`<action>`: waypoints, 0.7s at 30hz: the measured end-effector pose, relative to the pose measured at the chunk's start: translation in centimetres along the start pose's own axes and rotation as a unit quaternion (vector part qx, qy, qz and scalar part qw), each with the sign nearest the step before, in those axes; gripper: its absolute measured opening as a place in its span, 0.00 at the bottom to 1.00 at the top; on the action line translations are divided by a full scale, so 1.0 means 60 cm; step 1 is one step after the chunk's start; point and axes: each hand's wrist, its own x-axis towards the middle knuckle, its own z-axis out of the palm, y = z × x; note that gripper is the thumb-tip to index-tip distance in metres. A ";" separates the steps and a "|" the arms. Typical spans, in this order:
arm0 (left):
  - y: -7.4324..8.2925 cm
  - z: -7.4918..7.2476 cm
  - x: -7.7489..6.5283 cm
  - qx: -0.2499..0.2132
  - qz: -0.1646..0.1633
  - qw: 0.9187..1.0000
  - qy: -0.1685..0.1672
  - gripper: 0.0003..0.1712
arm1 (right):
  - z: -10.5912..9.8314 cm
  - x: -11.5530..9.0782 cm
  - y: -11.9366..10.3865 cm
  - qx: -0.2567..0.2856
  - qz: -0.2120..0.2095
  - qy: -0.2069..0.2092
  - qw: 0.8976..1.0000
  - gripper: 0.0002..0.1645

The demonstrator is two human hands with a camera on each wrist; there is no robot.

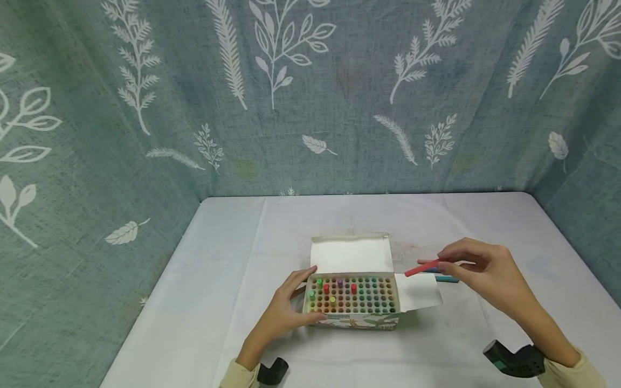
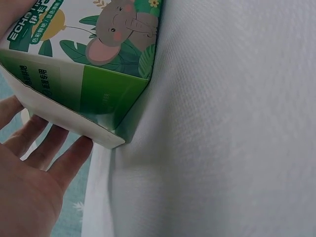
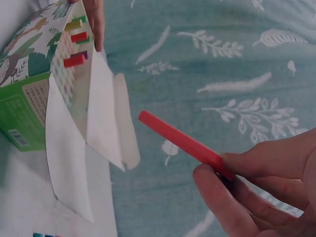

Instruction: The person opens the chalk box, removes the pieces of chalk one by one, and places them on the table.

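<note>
An open cardboard box [image 1: 359, 320] with a grid of round holes stands on the table. Several coloured ends poke out of it, among them a red one [image 1: 353, 289] and a yellow one [image 1: 332, 299]. My left hand [image 1: 286, 304] grips the box's left side, thumb at the front and fingers round the back. In the left wrist view, those fingers lie against a side flap [image 2: 74, 123]. Pinched between right thumb and fingers is a slim red marker [image 3: 177, 140], held tilted in the air. The right hand [image 1: 490, 272] hovers right of the box, above its white side flap [image 1: 419, 292].
Blue and teal markers [image 1: 447, 279] lie on the table behind the right flap, partly hidden by the right hand. The box's lid [image 1: 351, 254] stands raised at the back. A leaf-patterned curtain [image 1: 339, 134] hangs behind the white-covered table [image 1: 218, 231].
</note>
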 end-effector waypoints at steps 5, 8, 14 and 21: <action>0.003 -0.001 -0.001 0.002 -0.007 1.000 -0.006 0.50 | -0.014 -0.010 0.012 0.007 0.037 0.012 0.999 0.10; 0.000 -0.001 0.000 -0.001 -0.008 1.000 -0.006 0.50 | -0.022 -0.016 0.020 0.031 0.058 0.009 0.998 0.11; 0.001 -0.002 0.000 -0.005 -0.005 1.000 -0.007 0.49 | -0.034 -0.027 0.038 0.050 0.082 0.017 0.995 0.13; -0.013 0.001 0.000 -0.007 -0.004 1.000 0.002 0.50 | -0.037 -0.038 0.060 0.062 0.097 0.034 0.993 0.14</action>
